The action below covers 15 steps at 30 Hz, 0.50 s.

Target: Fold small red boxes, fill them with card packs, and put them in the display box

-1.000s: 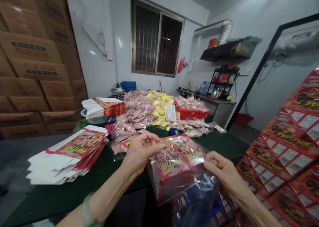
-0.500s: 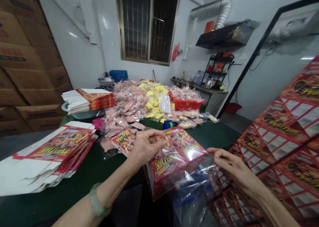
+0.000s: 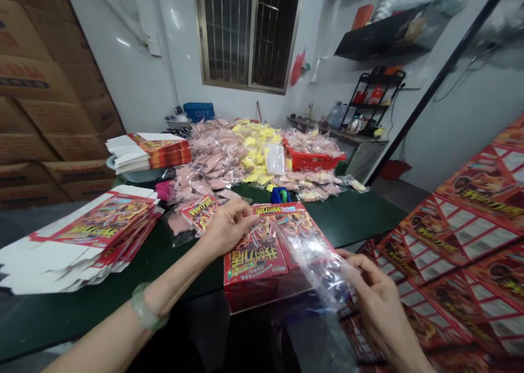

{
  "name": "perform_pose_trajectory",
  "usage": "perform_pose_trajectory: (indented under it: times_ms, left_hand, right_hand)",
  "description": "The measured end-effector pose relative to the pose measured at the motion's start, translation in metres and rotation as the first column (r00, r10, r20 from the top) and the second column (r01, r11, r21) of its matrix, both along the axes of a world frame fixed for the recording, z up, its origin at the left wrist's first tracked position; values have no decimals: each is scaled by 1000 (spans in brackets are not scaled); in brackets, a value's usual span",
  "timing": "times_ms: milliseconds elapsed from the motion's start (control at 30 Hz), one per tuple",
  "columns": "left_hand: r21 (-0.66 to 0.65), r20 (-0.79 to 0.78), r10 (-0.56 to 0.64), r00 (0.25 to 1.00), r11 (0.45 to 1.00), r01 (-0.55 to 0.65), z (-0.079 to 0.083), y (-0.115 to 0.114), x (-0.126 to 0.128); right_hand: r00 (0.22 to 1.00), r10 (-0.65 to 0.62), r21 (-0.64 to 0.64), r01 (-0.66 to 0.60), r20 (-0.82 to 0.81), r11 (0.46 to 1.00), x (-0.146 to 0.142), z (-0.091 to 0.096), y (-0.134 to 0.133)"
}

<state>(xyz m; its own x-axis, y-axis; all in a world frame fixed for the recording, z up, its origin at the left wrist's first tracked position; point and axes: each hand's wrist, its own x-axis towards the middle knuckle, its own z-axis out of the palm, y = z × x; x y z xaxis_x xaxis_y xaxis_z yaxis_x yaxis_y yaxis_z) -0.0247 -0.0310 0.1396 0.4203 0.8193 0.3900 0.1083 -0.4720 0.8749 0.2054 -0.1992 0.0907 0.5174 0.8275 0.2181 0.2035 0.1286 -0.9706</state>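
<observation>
Two red printed boxes [image 3: 256, 258] stand together at the front edge of the green table, inside a clear plastic bag [image 3: 315, 264]. My left hand [image 3: 227, 228] pinches the bag at the top left of the boxes. The plastic runs across their right side to my right hand [image 3: 374, 291], whose fingers grip a gathered fold of it. A jade bangle [image 3: 147, 307] circles my left wrist. A single flat printed carton [image 3: 200, 213] lies just beyond my left hand.
Stacks of flat printed cartons [image 3: 88, 236] lie on the table at left, with more [image 3: 149, 152] behind. Mounds of pink and yellow packets [image 3: 241, 157] and a red basket [image 3: 313, 160] fill the far side. Stacked red boxes [image 3: 458, 236] rise at right, and brown cartons [image 3: 45, 111] line the left wall.
The boxes have come down and now sit lower and flatter at the table edge. My right hand has dropped, pulling the plastic out to the lower right. The view has shifted slightly.
</observation>
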Motion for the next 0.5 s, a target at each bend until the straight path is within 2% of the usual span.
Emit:
perform_pose_trajectory:
  times_ms: [67, 100, 200, 267, 400, 467, 500]
  left_hand:
    - [-72, -1, -60, 998, 996, 59, 3, -3, 3]
    - [-104, 9, -87, 996, 991, 87, 5, -4, 4]
    - [-138, 79, -85, 993, 986, 95, 10, -7, 6]
    - [-156, 123, -37, 992, 986, 56, 11, -8, 6]
    - [-176, 121, -25, 992, 983, 46, 13, -9, 6]
    - [-169, 108, -21, 994, 985, 39, 14, -9, 4]
    - [-163, 102, -17, 995, 986, 33, 15, -9, 2]
  right_hand:
    - [994, -103, 82, 106, -38, 991, -10, 10, -7]
    - [991, -106, 108, 114, -79, 987, -15, 14, -9]
    - [976, -6, 70, 22, -217, 997, -25, 17, -10]
    - [969, 26, 6, -25, -244, 1000, -24, 6, -6]
    - [974, 93, -118, -120, -206, 986, 3, -34, 0]
    - [964, 204, -224, -239, -169, 945, 24, -48, -3]
    - [962, 242, -273, -269, -129, 924, 35, -49, -7]
